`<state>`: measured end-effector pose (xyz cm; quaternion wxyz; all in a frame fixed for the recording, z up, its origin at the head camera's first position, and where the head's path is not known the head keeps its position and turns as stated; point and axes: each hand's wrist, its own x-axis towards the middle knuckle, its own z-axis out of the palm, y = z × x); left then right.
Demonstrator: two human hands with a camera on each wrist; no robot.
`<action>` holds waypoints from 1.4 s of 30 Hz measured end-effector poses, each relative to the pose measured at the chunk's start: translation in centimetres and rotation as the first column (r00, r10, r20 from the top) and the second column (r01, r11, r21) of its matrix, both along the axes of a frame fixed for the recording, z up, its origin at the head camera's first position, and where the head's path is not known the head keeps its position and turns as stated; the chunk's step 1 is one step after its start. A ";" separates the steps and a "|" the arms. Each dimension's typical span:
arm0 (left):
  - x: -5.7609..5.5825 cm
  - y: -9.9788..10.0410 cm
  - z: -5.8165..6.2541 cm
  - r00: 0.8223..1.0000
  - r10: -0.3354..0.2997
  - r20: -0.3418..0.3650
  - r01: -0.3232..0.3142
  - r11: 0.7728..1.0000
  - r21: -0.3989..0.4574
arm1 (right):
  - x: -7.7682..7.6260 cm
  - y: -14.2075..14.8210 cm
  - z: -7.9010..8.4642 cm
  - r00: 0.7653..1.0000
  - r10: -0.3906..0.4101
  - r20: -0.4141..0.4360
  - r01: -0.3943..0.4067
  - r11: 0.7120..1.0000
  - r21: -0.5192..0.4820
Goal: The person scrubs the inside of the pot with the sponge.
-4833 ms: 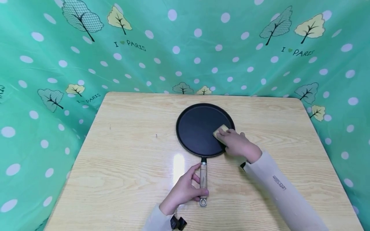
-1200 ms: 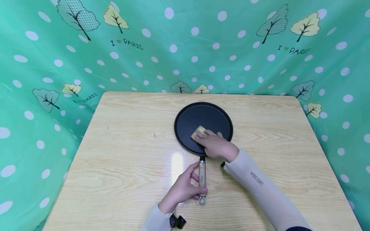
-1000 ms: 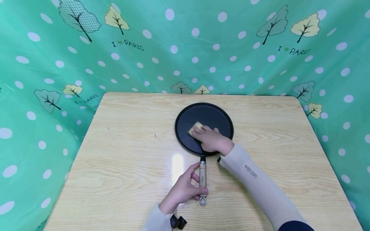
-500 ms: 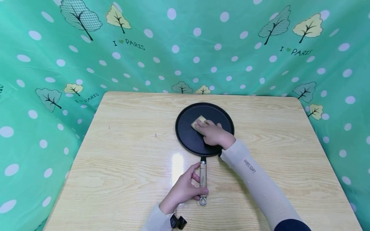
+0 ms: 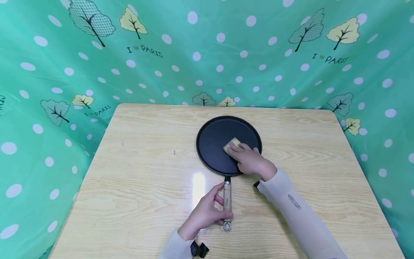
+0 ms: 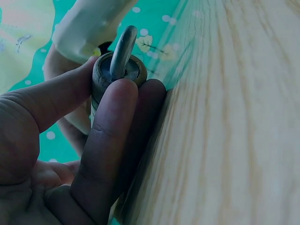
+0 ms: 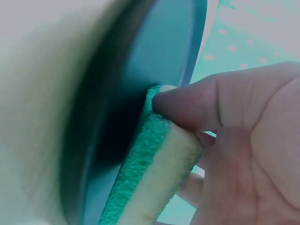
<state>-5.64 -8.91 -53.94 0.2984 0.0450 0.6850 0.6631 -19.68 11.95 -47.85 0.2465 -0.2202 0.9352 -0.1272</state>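
Observation:
A round, shallow black pan (image 5: 213,140) lies on the table, its wooden handle (image 5: 227,196) toward the person. My left hand (image 5: 207,212) grips that handle near its end; in the left wrist view thumb and fingers close round it beside the metal hanging ring (image 6: 123,51). A sponge (image 5: 231,146) is pinched by my right hand (image 5: 250,160) over the right half of the pan. Seen from the right wrist, the sponge (image 7: 159,173) has a green scouring layer facing the pan surface and a pale yellow back, with the thumb dented into its edge.
The light wood table (image 5: 139,172) carries the pan near its middle. A green dotted curtain (image 5: 181,43) with tree prints hangs behind the table and along both sides. A small black device (image 5: 199,249) sits at the left wrist.
My right hand has carried the sponge across the pan to the left, then up, and now back down to the right. The left hand and pan stay in place.

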 end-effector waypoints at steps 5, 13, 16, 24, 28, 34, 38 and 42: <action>-0.1 -0.1 -0.1 1.000 0.001 -0.005 -0.001 1.000 -0.002 | 1.5 0.0 -0.2 1.000 0.013 -0.023 -0.013 1.000 -0.012; -0.1 -0.4 -0.1 1.000 0.004 -0.009 -0.004 1.000 0.003 | 1.9 -1.6 -0.1 0.998 0.055 -0.019 -0.055 0.998 -0.034; -0.1 -0.4 -0.2 1.000 0.005 -0.013 -0.005 1.000 0.006 | 1.1 -2.5 0.0 0.997 0.077 0.006 -0.076 0.997 -0.021; -0.1 -0.1 -0.3 1.000 0.009 -0.007 -0.009 1.000 0.013 | -2.2 -3.6 0.2 0.995 0.061 0.081 -0.059 0.998 -0.019; 0.0 0.0 -0.1 1.000 0.013 0.002 -0.013 1.000 0.020 | -3.2 -3.3 0.1 0.994 0.046 0.098 -0.042 0.998 -0.035; -0.1 0.1 -0.2 1.000 0.004 -0.001 -0.004 1.000 0.009 | -3.9 -2.2 -0.1 0.997 0.001 0.077 0.003 0.998 -0.056; -0.1 0.1 -0.1 1.000 0.001 -0.001 -0.001 1.000 0.009 | -4.1 -1.2 -0.3 0.998 -0.031 0.062 0.034 0.998 -0.051; -0.1 0.0 -0.2 1.000 -0.003 0.003 0.003 1.000 0.006 | -3.7 0.1 -0.5 0.999 -0.039 0.035 0.041 0.998 -0.055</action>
